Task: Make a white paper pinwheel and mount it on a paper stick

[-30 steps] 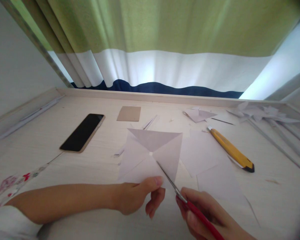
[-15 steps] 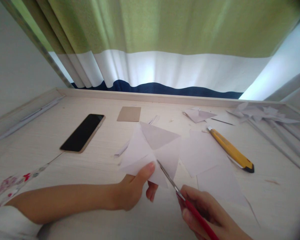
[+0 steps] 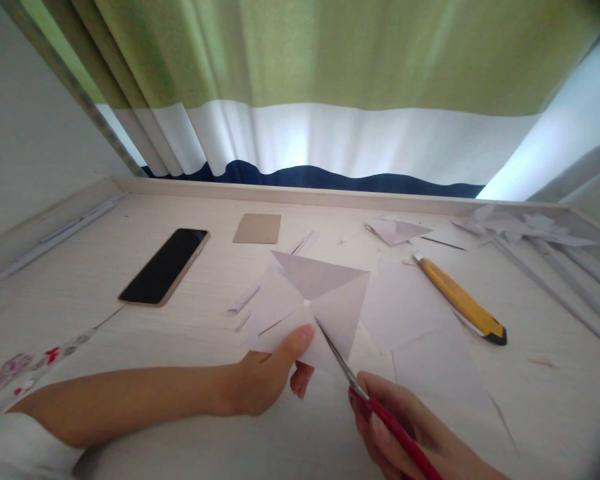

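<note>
My left hand (image 3: 267,373) pinches the near edge of a white paper square (image 3: 315,303) with diagonal creases, holding it a little above the desk (image 3: 130,347). My right hand (image 3: 410,427) grips red-handled scissors (image 3: 365,393). Their thin blades lie along a diagonal crease, with the tips close to the paper's centre.
A black phone (image 3: 165,265) lies to the left, with a brown card (image 3: 258,228) behind it. A yellow utility knife (image 3: 460,298) lies at the right over loose white sheets (image 3: 410,313). Paper scraps (image 3: 397,230) and folded paper pinwheels (image 3: 530,230) sit at the back right. A curtain hangs behind.
The paper square has turned a little in my left hand, and the thumb has shifted along its edge. The scissors stay along the diagonal, with my right hand a bit lower.
</note>
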{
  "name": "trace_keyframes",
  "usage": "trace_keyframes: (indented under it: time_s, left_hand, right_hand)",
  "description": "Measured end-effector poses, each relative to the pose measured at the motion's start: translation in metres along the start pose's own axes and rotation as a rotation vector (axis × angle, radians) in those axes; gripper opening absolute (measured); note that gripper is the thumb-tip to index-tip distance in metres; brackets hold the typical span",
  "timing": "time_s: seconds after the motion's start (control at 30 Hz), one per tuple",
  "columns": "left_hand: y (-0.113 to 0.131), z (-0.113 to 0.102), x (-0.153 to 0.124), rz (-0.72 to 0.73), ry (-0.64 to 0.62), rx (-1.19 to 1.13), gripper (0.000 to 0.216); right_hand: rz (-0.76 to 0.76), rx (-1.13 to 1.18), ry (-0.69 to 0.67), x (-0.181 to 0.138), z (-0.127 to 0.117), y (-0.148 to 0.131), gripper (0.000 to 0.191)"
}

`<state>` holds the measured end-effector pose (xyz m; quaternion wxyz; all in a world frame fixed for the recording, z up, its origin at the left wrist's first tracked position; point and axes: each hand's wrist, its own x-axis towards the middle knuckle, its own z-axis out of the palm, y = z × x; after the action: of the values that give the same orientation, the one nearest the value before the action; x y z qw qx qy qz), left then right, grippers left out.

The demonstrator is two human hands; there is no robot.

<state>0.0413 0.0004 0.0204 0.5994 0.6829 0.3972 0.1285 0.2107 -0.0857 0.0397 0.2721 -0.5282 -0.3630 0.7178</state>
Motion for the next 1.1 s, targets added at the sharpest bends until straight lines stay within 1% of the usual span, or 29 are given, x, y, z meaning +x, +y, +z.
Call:
trace_keyframes:
  time_s: [0.13,0.4,0.5,0.67,0.8,0.97,1.1]
  left_hand:
    - [0.004,0.002,-0.001,-0.055,0.003,-0.018,0.059]
    - [0.003,0.0,0.0,-0.006,-0.035,-0.006,0.06]
    - [0.004,0.001,0.0,-0.01,-0.025,0.006,0.06]
    - [0.004,0.002,0.001,0.029,0.001,-0.018,0.062]
    - [0.003,0.001,0.001,0.023,-0.039,-0.013,0.061]
    - [0.0,0.001,0.001,0.002,-0.035,-0.017,0.062]
    - [0.0,0.0,0.002,0.038,-0.045,-0.031,0.062]
  right_hand:
    - [0.016,0.011,-0.024,-0.001,-0.002,0.003,0.051]
    - [-0.008,0.001,-0.009,-0.002,0.0,0.002,0.049]
    - [-0.046,-0.031,-0.011,0.001,-0.001,0.005,0.047]
    - [-0.18,-0.102,-0.107,0.01,-0.004,0.011,0.044]
    - [-0.179,-0.078,-0.132,0.011,-0.004,0.013,0.042]
    - [-0.157,-0.039,-0.152,0.012,-0.005,0.017,0.042]
    - [-0.198,-0.068,-0.12,0.012,-0.005,0.017,0.042]
